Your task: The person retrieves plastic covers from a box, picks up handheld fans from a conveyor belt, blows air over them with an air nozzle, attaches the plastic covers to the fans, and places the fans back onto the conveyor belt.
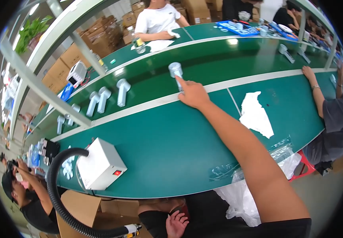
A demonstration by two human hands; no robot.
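My right hand [195, 94] reaches far across the bench to a pale grey-blue handheld device [175, 69] with a round head and straight handle. Index finger and thumb are closed about its handle, which the hand partly hides. The device lies on the dark green belt, head away from me. Down at my lap, my left hand [176, 224] rests palm up, fingers loosely apart and holding nothing. To the left on the belt lie similar devices, the closest one [122, 92] apart from a pair [98, 100].
A white box [100, 164] with a black flexible hose [52, 178] stands left on the green bench [159, 158]. A white cloth [255, 113] lies to the right, with plastic bags [241, 200] at the near edge. Metal posts [46, 85] frame the line; other people work around.
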